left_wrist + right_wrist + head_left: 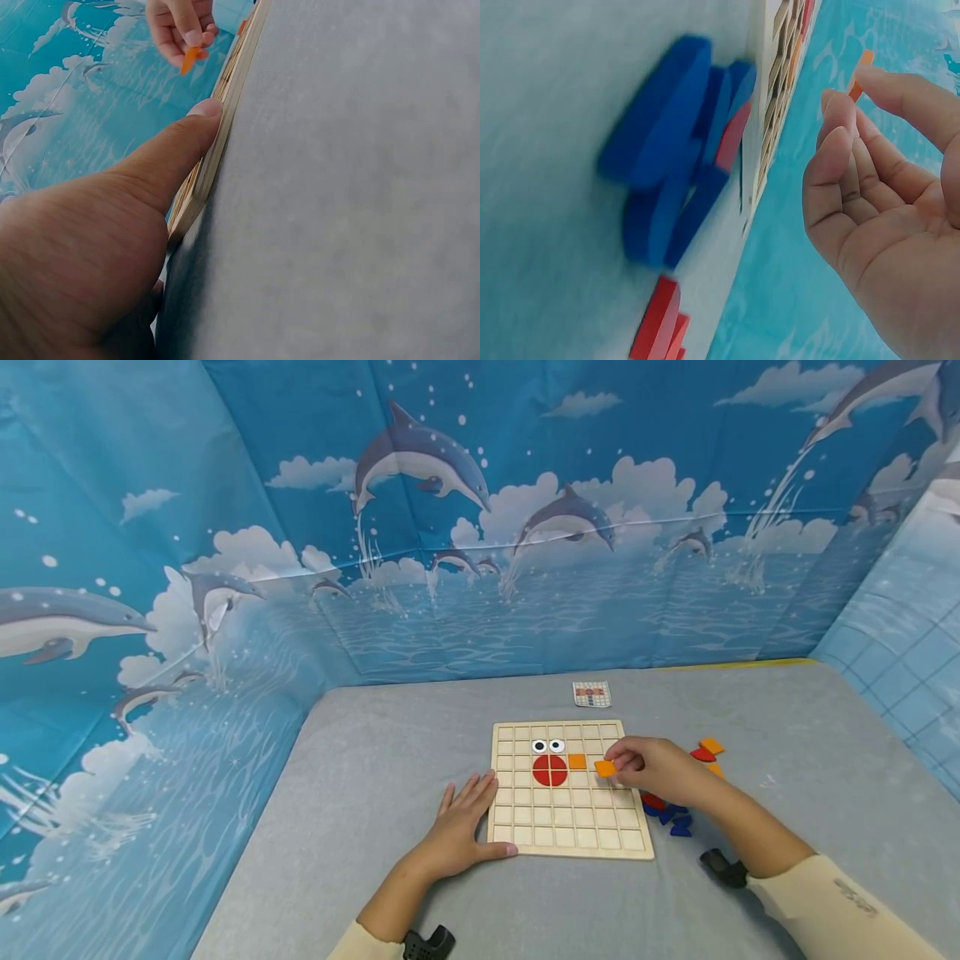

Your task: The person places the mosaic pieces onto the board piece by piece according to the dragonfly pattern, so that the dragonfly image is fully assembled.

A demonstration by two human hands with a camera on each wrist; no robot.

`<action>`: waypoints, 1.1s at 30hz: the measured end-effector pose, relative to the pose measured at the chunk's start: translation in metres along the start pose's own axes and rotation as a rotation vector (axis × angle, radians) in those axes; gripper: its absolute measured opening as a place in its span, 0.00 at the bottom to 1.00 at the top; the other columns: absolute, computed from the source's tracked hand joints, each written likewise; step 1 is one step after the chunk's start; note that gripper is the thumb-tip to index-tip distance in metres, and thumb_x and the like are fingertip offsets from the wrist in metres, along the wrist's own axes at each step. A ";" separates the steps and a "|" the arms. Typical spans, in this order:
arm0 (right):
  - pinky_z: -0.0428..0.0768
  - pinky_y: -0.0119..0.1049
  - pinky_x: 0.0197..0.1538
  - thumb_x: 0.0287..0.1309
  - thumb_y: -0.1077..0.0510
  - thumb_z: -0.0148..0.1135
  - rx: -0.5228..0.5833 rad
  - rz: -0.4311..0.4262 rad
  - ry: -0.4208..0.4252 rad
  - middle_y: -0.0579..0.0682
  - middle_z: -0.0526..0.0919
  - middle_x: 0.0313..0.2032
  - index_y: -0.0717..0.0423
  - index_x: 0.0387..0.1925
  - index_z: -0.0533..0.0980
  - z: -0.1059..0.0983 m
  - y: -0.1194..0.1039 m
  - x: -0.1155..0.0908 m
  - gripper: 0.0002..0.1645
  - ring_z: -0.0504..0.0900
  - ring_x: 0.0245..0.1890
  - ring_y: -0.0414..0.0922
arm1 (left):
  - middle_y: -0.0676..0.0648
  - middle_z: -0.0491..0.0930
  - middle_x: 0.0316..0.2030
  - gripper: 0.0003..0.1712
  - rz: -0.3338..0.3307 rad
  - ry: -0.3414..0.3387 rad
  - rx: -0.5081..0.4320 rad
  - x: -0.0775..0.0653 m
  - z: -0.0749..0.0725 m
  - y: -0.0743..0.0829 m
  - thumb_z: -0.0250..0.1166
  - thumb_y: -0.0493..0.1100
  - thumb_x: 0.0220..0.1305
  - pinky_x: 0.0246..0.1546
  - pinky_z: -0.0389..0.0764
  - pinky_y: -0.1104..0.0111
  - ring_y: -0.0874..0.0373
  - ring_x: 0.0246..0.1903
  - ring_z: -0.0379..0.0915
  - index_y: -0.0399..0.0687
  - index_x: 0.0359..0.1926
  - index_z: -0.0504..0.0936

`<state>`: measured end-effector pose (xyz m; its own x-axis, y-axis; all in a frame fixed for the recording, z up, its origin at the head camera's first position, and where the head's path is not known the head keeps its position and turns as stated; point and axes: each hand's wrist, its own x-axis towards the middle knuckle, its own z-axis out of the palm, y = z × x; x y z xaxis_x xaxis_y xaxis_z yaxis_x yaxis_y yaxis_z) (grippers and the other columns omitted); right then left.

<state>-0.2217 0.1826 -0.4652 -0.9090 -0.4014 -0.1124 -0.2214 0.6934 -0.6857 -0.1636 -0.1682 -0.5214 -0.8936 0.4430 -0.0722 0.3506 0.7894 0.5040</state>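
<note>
A wooden grid board [532,837] lies on the grey table. On it sit two white eye pieces [548,746], a red circle [550,770] made of quarter pieces, and one orange square [576,762] just right of the circle. Between thumb and fingers, my right hand [660,768] pinches a second orange square tile [604,768] above the board's right part. In the right wrist view this orange tile [861,75] shows edge-on at the fingertips. My left hand [456,837] rests at the board's lower left corner, fingers spread along its side, thumb [202,112] on the near edge.
Right of the board lie loose blue pieces [678,820], red pieces [702,754] and orange pieces [712,746], partly behind my right hand. A small pattern card [592,694] lies beyond the board. A dolphin-printed curtain [480,610] hangs behind the table.
</note>
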 end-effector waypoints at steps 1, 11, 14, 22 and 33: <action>0.82 0.30 0.40 0.61 0.58 0.70 -0.003 -0.006 -0.001 0.46 0.83 0.37 0.56 0.48 0.80 0.001 -0.001 0.001 0.14 0.79 0.37 0.40 | 0.55 0.43 0.82 0.63 -0.001 0.000 -0.002 0.000 0.000 0.000 0.68 0.72 0.56 0.79 0.32 0.43 0.52 0.82 0.35 0.50 0.81 0.50; 0.78 0.29 0.38 0.60 0.62 0.69 0.007 -0.038 -0.028 0.45 0.80 0.32 0.57 0.44 0.80 0.015 -0.008 0.011 0.11 0.76 0.34 0.41 | 0.55 0.43 0.82 0.63 0.000 0.001 -0.010 0.000 -0.001 0.000 0.69 0.72 0.56 0.79 0.32 0.43 0.51 0.82 0.35 0.50 0.81 0.50; 0.76 0.29 0.36 0.60 0.63 0.69 0.008 -0.024 -0.023 0.46 0.78 0.30 0.58 0.44 0.79 0.018 -0.010 0.014 0.11 0.74 0.32 0.41 | 0.55 0.43 0.82 0.63 -0.001 -0.002 -0.016 0.000 -0.001 0.000 0.68 0.72 0.56 0.79 0.31 0.43 0.51 0.82 0.35 0.50 0.81 0.50; 0.73 0.31 0.35 0.58 0.62 0.71 -0.007 -0.015 -0.005 0.45 0.76 0.26 0.58 0.42 0.78 0.028 -0.013 0.021 0.12 0.72 0.27 0.42 | 0.56 0.43 0.82 0.63 -0.001 -0.002 -0.012 0.000 -0.001 0.000 0.68 0.72 0.56 0.79 0.31 0.43 0.52 0.82 0.35 0.51 0.81 0.50; 0.72 0.31 0.33 0.56 0.62 0.73 -0.051 -0.028 0.017 0.44 0.76 0.25 0.57 0.40 0.78 0.036 -0.012 0.027 0.12 0.72 0.26 0.41 | 0.55 0.43 0.82 0.63 0.004 -0.004 -0.004 0.000 -0.001 -0.001 0.68 0.72 0.56 0.79 0.31 0.43 0.52 0.82 0.34 0.50 0.81 0.50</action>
<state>-0.2314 0.1420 -0.4857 -0.9078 -0.4116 -0.0812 -0.2643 0.7114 -0.6512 -0.1638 -0.1690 -0.5211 -0.8913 0.4474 -0.0737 0.3527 0.7862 0.5075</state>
